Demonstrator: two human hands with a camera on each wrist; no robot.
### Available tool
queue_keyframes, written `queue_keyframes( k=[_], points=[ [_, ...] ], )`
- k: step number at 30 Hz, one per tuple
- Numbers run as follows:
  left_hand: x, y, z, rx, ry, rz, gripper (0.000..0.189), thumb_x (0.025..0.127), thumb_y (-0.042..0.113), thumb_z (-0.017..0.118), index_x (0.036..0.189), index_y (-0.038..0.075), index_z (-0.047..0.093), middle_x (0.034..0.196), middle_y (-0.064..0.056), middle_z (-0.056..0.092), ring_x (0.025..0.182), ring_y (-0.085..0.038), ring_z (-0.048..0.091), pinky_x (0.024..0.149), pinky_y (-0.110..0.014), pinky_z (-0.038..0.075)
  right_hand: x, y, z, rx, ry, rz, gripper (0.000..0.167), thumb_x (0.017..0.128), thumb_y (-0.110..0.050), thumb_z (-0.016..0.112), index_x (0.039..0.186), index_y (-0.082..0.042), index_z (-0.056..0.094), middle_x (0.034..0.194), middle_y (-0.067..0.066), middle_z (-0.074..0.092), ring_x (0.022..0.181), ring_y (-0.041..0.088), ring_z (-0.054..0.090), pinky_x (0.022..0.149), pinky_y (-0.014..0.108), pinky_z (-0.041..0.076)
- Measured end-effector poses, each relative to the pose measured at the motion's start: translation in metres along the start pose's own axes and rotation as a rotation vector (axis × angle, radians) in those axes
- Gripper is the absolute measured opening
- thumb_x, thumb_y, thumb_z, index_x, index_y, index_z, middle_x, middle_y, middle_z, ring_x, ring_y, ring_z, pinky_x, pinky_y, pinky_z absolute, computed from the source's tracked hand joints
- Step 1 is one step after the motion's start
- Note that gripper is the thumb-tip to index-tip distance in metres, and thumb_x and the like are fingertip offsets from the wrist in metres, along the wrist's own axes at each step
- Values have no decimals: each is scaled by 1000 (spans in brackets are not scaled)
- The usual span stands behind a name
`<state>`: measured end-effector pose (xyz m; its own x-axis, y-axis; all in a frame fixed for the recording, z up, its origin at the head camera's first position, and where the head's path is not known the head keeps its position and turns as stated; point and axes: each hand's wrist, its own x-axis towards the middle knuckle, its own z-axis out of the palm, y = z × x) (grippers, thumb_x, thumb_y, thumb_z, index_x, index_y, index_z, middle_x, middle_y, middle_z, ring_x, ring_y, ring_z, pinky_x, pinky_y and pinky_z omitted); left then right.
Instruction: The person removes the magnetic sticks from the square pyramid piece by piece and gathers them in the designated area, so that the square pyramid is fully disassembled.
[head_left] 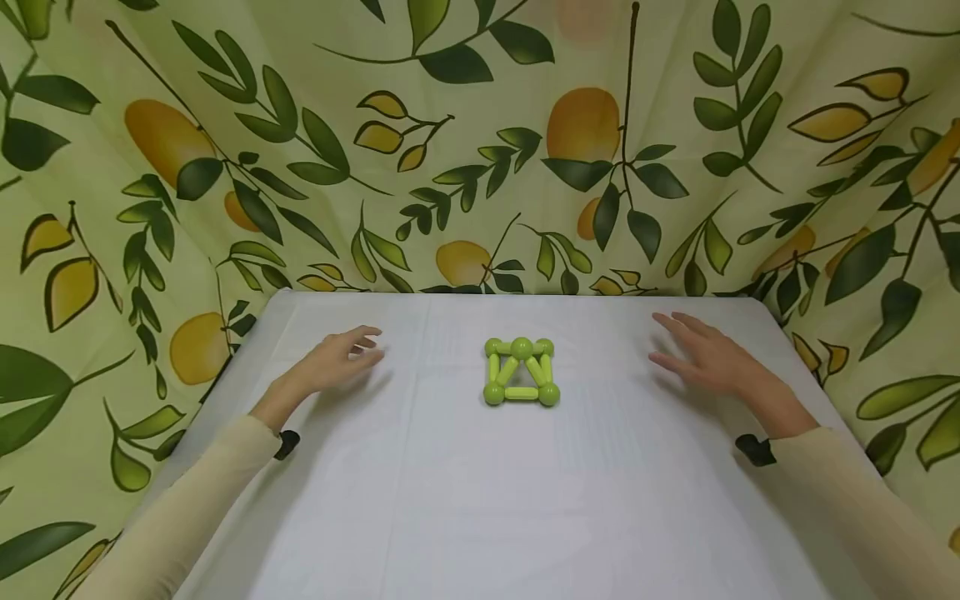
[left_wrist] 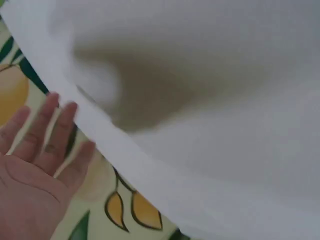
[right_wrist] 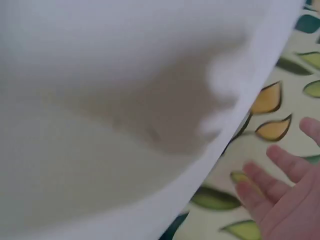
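A green ball-and-rod structure (head_left: 521, 393) lies on the white-covered table, in the middle of the head view. Green balls sit at its corners, with short rods joining them and two slanted rods meeting at one larger-looking ball. To its left, my left hand (head_left: 337, 360) hovers over the cloth, fingers relaxed and holding nothing. My right hand (head_left: 708, 358) hovers to its right, fingers spread and apart from the structure. The left wrist view shows the left palm (left_wrist: 35, 190) with loose fingers; in the right wrist view the right hand (right_wrist: 290, 195) is likewise bare.
The white tablecloth (head_left: 480, 517) reaches to the table's far edge. Behind and on both sides hangs a curtain (head_left: 480, 108) printed with leaves and orange fruit. Dark bands (head_left: 755, 450) show at both wrists. Each hand casts a shadow on the cloth.
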<state>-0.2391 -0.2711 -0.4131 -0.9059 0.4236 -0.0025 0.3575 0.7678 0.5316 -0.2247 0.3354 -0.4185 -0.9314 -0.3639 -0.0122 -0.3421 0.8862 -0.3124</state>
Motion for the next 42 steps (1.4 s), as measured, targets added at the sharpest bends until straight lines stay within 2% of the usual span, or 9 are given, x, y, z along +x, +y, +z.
queue_keyframes(
  k=[3, 7, 10, 13, 16, 23, 31, 35, 42],
  points=[
    [9, 12, 11, -190, 12, 58, 41, 103, 19, 64, 136, -3, 55, 120, -21, 67, 108, -38, 66, 97, -53, 49, 10, -12, 4, 168, 13, -36, 71, 103, -47, 58, 157, -6, 34, 153, 27, 36, 133, 48, 41, 101, 68, 36],
    [22, 29, 28, -317, 72, 119, 34, 100, 12, 67, 129, -4, 61, 112, -15, 71, 99, -31, 69, 90, -45, 54, 26, -31, 12, 296, 66, -127, 55, 103, -35, 63, 145, -2, 51, 131, 19, 60, 110, 33, 61, 90, 53, 51],
    [30, 42, 41, -394, 84, 144, 33, 99, 11, 69, 127, -5, 62, 110, -13, 71, 98, -29, 69, 88, -42, 55, 36, -45, 19, 343, 112, -194, 42, 101, -26, 68, 133, 0, 62, 113, 10, 69, 98, 24, 65, 83, 40, 55],
    [37, 55, 52, -446, 64, 163, 34, 99, 11, 69, 127, -6, 61, 110, -13, 71, 98, -28, 68, 88, -39, 55, 44, -56, 22, 396, 136, -227, 36, 98, -23, 72, 126, 0, 67, 107, 4, 70, 94, 19, 65, 80, 33, 55],
    [46, 66, 62, -475, 40, 183, 34, 99, 9, 69, 127, -6, 62, 109, -12, 71, 99, -27, 68, 88, -38, 55, 51, -66, 26, 458, 137, -240, 34, 96, -22, 75, 123, -2, 69, 106, 3, 70, 94, 19, 65, 80, 30, 54],
    [62, 86, 84, -538, 9, 192, 33, 96, 8, 72, 126, -5, 64, 108, -10, 71, 98, -26, 68, 86, -36, 56, 67, -87, 36, 590, 115, -277, 36, 91, -13, 79, 123, 0, 69, 108, 15, 70, 94, 22, 65, 82, 28, 53],
    [66, 105, 103, -605, -11, 190, 34, 92, 6, 77, 122, -5, 65, 107, -14, 71, 97, -27, 68, 88, -36, 55, 85, -113, 45, 705, 64, -313, 41, 87, 5, 78, 125, 9, 64, 115, 29, 65, 98, 42, 64, 84, 40, 55],
    [68, 110, 109, -597, -9, 169, 33, 90, 7, 79, 119, -4, 67, 104, -11, 71, 93, -24, 69, 87, -34, 55, 90, -121, 47, 738, 51, -341, 43, 84, 5, 81, 124, 7, 65, 117, 27, 65, 99, 40, 65, 84, 40, 56],
    [73, 112, 110, -588, 26, 151, 31, 88, 6, 81, 116, 0, 69, 103, -11, 72, 91, -21, 68, 84, -32, 56, 96, -129, 50, 770, 17, -395, 46, 82, -4, 86, 124, 4, 67, 116, 14, 69, 96, 32, 64, 81, 37, 55]
  ],
)
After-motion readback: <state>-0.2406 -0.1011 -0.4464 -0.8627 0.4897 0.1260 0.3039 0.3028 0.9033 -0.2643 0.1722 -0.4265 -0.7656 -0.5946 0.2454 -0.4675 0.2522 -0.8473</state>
